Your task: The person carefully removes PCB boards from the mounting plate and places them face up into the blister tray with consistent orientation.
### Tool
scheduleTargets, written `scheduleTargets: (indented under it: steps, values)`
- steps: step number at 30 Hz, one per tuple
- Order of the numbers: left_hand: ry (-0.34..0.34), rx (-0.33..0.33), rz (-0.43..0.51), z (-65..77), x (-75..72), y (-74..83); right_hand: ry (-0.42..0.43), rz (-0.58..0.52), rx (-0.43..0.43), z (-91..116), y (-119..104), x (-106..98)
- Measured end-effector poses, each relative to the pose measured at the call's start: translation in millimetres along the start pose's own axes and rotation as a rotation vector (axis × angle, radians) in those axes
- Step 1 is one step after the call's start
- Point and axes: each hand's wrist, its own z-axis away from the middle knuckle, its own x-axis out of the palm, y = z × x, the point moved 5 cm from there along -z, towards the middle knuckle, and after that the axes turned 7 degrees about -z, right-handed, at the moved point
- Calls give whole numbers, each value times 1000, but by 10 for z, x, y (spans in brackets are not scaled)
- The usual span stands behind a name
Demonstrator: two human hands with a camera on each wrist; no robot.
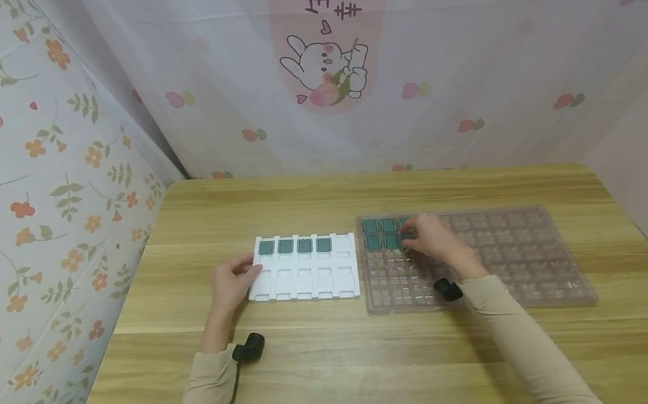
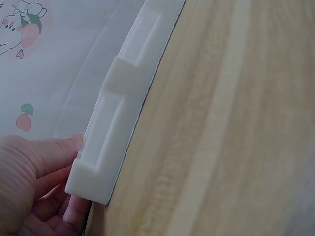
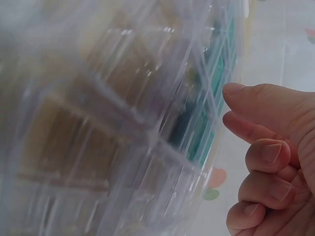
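My left hand (image 1: 233,285) grips the left edge of a white compartment tray (image 1: 303,270), its thumb on top and fingers beneath the rim in the left wrist view. Several green square chips (image 1: 304,245) lie in the tray's far row. Over the far part of a clear plastic compartment tray (image 1: 519,249), my right hand (image 1: 432,239) reaches down with thumb and index finger bent at a group of green square chips (image 1: 390,241). The other fingers are curled in the right wrist view. I cannot tell whether a chip is pinched between the fingertips.
Both trays lie side by side on a wooden table (image 1: 350,367). A printed curtain (image 1: 466,52) hangs behind it, and a floral cloth (image 1: 19,243) hangs along the left. Black wrist devices (image 1: 249,348) sit at both cuffs.
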Motion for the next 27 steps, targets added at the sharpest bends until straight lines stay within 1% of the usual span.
scheduleTargets:
  steps: [6, 10, 17, 24, 27]
  values:
    - [10, 15, -8, -2, 2, -1, -8, -28, -28, -39, -93, 29]
    - [11, 9, 7, -4, 7, -4, -12, -35, -28, -76, -136, 61]
    - [5, 2, 12, -1, 13, 6, -10, -91, -49, -108, -246, 91]
    - [12, 15, 2, 7, -2, 19, -10, -61, -38, -167, -313, 142]
    - [5, 9, -1, 11, -1, 18, -24, -81, -37, -178, -358, 155]
